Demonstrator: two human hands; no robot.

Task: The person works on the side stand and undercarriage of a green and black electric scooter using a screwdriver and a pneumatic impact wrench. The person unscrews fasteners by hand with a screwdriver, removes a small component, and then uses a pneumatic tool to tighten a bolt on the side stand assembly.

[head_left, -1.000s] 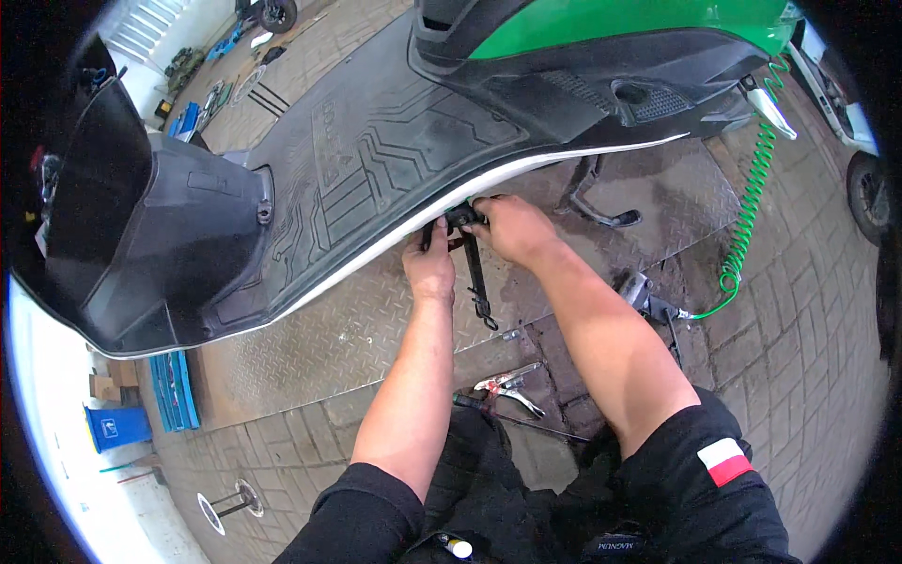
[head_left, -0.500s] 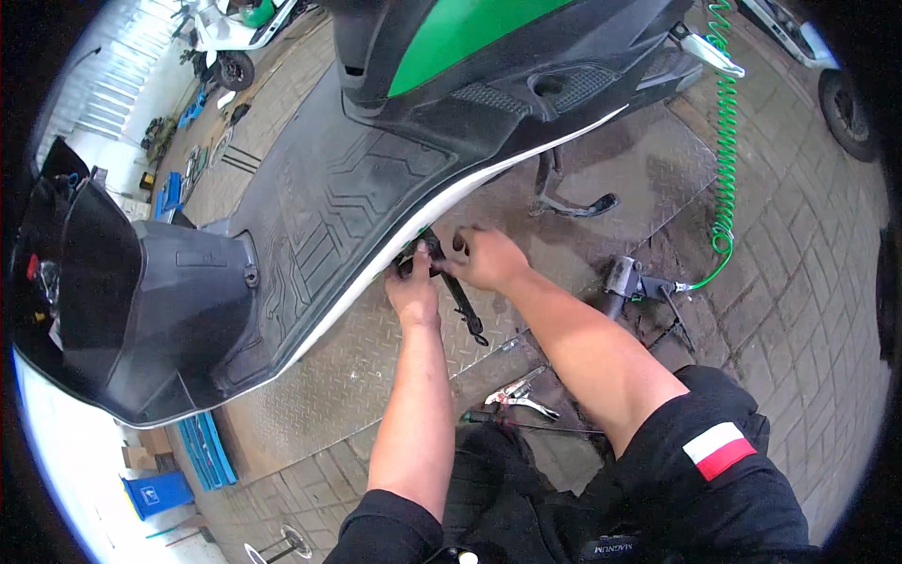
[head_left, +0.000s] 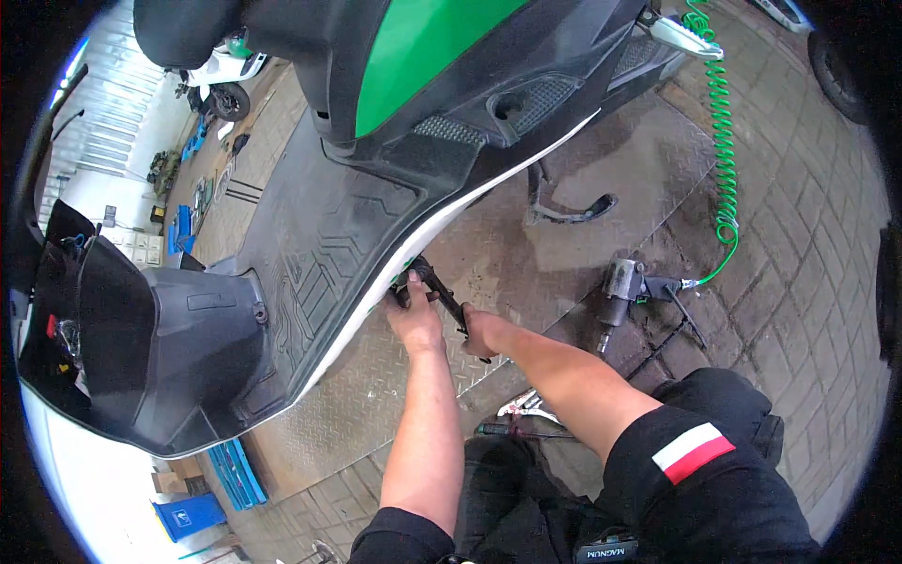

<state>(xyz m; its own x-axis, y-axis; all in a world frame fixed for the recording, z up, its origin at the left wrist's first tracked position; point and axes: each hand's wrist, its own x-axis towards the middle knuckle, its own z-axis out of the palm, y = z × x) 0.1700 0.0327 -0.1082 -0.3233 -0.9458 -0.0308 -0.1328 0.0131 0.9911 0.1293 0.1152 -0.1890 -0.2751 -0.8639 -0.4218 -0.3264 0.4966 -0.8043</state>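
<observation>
A black and green scooter [head_left: 348, 216] with a white lower trim fills the left and top of the head view. Below its floorboard edge, a slim black side stand [head_left: 442, 289] slants down toward me. My left hand [head_left: 416, 318] has its fingers closed at the stand's upper end, close under the trim; the exact grip there is partly hidden. Lower down, my right hand [head_left: 483, 331] is wrapped round the stand near its foot. Farther right, a curved black centre stand [head_left: 573, 209] juts from under the scooter, apart from both hands.
An air impact wrench [head_left: 620, 289] lies to the right, joined to a coiled green hose [head_left: 723, 141]. Locking pliers [head_left: 526, 406] and a green-handled tool [head_left: 498, 429] lie by my knees. The scooter is over a metal tread plate [head_left: 348, 399]; a blue bin [head_left: 191, 515] is at lower left.
My right hand has moved down from the stand's upper end to its lower part and closed on it. My left hand stays near the upper end. The view has shifted slightly.
</observation>
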